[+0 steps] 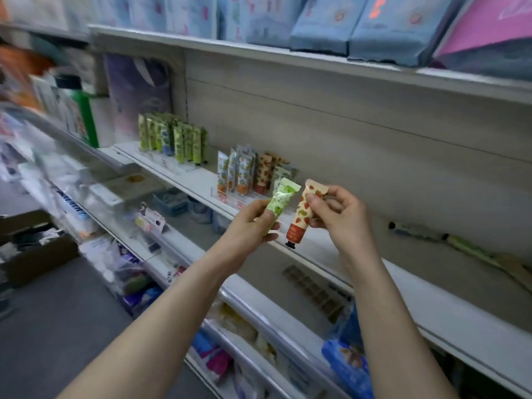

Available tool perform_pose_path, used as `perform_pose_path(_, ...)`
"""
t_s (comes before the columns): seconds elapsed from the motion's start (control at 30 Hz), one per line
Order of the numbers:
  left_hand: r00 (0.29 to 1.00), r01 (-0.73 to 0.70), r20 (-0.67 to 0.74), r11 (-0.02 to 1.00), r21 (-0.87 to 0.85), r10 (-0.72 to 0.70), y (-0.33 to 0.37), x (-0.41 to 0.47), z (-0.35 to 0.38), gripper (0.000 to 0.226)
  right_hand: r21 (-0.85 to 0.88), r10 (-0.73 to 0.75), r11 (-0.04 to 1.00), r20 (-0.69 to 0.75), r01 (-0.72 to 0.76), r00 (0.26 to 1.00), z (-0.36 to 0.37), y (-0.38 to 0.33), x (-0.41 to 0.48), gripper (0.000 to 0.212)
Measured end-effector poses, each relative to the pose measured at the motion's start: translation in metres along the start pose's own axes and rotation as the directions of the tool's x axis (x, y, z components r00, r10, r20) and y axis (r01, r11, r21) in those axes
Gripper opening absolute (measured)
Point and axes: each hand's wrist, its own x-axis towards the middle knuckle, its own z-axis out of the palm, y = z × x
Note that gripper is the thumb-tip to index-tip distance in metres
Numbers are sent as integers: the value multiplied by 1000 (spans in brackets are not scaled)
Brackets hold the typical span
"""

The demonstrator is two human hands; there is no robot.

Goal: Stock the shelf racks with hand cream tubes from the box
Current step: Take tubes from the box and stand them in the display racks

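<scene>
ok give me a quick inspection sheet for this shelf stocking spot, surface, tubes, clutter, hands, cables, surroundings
surface: white shelf, mostly bare at its right part
job's things: green tube in the left hand; strawberry tube in the right hand, cap down; green tubes standing upright in a rack; mixed fruit tubes in a second rack; the box cannot be told for sure
clutter: a few tubes lying flat far right on the shelf
grippers: left hand closed on the green tube; right hand, fingers pinching the strawberry tube near its top
cables: nothing seen
surroundings: blue packs on the shelf above; bagged goods on lower shelves; left side blurred
</scene>
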Motion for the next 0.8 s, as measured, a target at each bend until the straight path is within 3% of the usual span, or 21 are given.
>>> perform_pose_path(0.4, 976, -56, -204, 995, 77, 71, 0, -7, -169, 24, 51, -48, 998, 131, 41, 990, 166, -4, 15, 11)
perform_pose_path(0.8, 980, -57, -186, 997, 45, 64, -10, 23, -252, 21, 10, 6, 1000, 151, -7, 989, 249, 6, 44, 10)
